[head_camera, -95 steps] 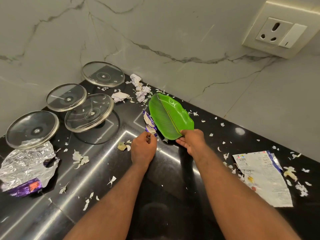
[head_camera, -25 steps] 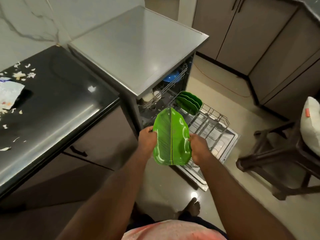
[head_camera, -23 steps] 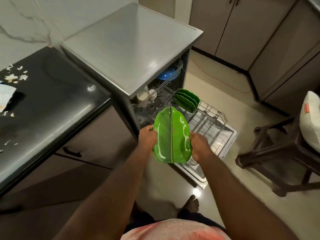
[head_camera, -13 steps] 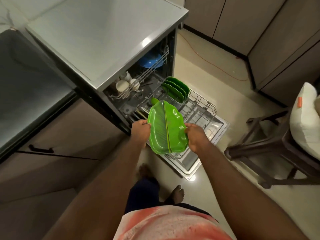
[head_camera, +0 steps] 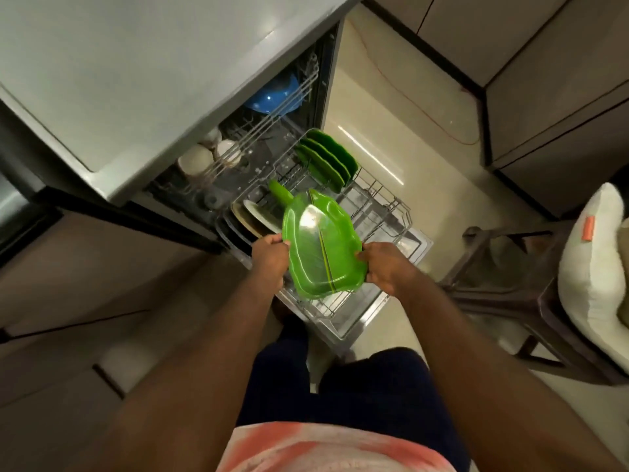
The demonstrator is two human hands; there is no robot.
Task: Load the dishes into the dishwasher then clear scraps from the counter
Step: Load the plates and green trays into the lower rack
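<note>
1. above the pulled-out lower rack [head_camera: 384,212] of the open dishwasher [head_camera: 153,80], a green leaf-shaped plate [head_camera: 323,247] is held in the air by both hands. its hollow face is turned up toward the camera and its pointed tip toward the machine.
2. the left hand [head_camera: 270,257] grips the plate's left edge, its fingers curled round the rim and clamped on it.
3. the right hand [head_camera: 386,265] grips the right edge in the same way, fingers clamped on the rim.
4. whether the plate's underside touches the rack wires cannot be told.
5. at the far side of the lower rack a row of green plates [head_camera: 328,160] stands on edge, close together.
6. pale plates [head_camera: 253,216] stand on edge at the rack's left side, just beside the held plate.
7. the upper rack [head_camera: 272,124] sits partly inside the machine and holds a blue bowl [head_camera: 275,95] and white cups [head_camera: 197,160].
8. to the right a dark wooden chair [head_camera: 503,277] carries a white cushion [head_camera: 592,267].
9. an orange cord [head_camera: 422,110] lies on the pale floor [head_camera: 374,97] near the grey cabinets [head_camera: 544,80].
</note>
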